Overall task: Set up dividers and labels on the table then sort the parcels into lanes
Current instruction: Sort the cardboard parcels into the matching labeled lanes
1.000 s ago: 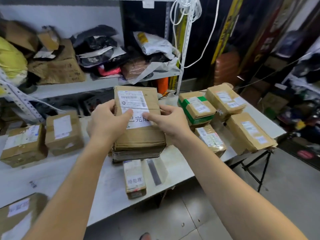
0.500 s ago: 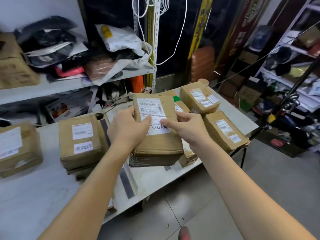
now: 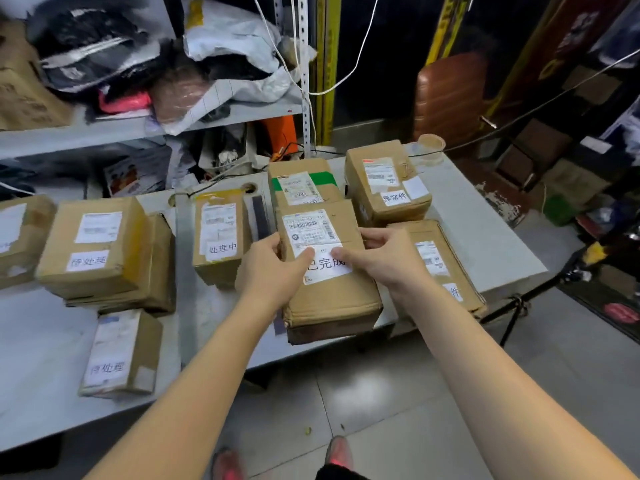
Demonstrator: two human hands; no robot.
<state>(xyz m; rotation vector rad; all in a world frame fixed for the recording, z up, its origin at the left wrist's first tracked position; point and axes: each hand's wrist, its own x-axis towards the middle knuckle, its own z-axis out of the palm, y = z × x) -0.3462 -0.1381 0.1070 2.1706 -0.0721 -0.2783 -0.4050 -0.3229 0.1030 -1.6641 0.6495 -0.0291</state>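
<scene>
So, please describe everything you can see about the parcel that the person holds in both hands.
The held parcel is a flat brown cardboard box, creased and worn, with darker tape along its near edge. On top sit a printed shipping label with barcodes and a white handwritten label below it. It tilts slightly toward the camera, at the table's front edge, in front of the green-taped parcel. The left hand grips its left side, the right hand its right side, with both thumbs on the labels.

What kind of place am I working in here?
Likely a parcel depot's sorting room: taped cardboard parcels with shipping labels cover a white table, and metal shelving behind holds courier bags.
</scene>
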